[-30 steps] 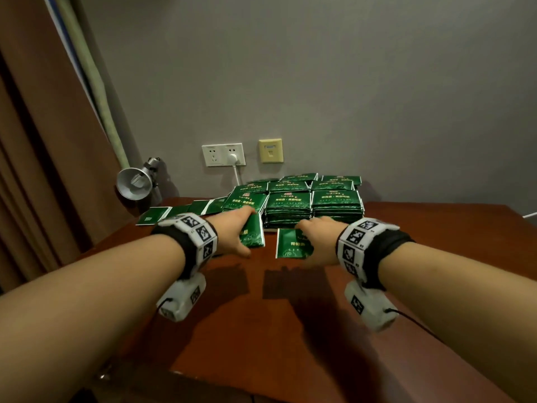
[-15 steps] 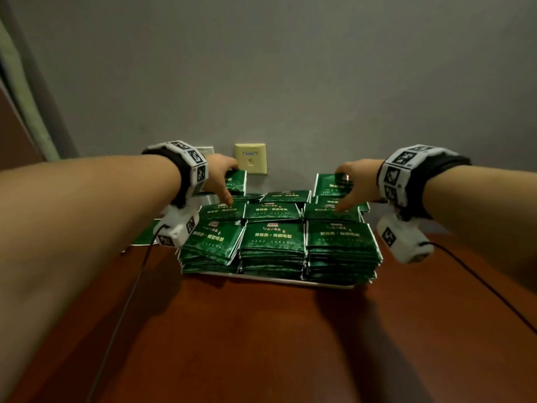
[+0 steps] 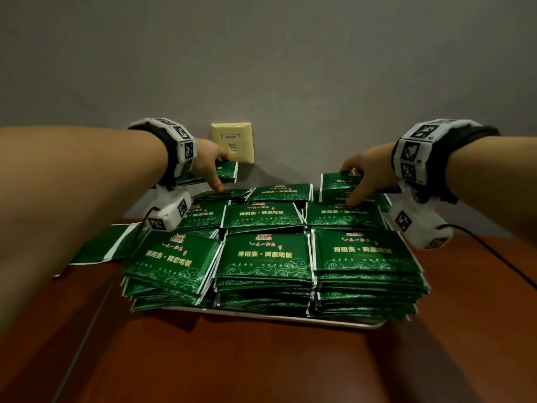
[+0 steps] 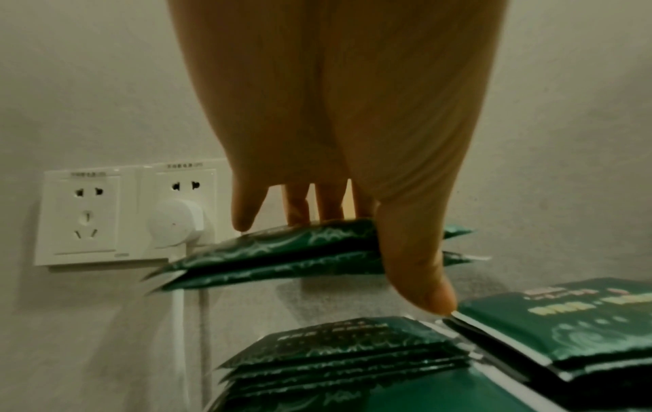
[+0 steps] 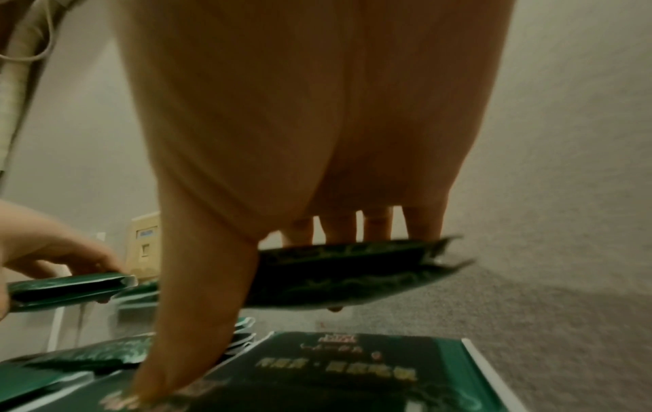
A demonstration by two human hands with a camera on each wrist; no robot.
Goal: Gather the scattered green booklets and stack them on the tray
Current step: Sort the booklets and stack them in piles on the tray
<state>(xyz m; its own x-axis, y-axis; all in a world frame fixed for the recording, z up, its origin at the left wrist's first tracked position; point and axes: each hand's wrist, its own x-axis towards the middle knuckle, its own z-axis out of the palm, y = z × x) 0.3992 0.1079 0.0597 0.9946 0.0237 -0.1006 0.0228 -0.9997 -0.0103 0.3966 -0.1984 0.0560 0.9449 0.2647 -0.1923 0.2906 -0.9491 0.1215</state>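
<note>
Hands both over back row of flat silver tray: left hand and right hand each pinch glossy green paper booklets, thumb under, fingers atop. Lower level w/ edges squared to stacks, then release.

The green booklets stacked between the hands look like glossy coated paper or foil, with a soft sheen, printed pale swirls and thin white edges. Those under the left hand and the right hand puff slightly, like sealed packets, in the wrist views. Below the stacks the tray shows a pale, smooth rim; its material cannot be told. The tabletop nearer than the hands is reddish-brown wood with a smooth, low-gloss polish. Beyond the left hand the socket plate is smooth white plastic, the network plate cream plastic. The wall is matt grey, finely grainy.
</note>
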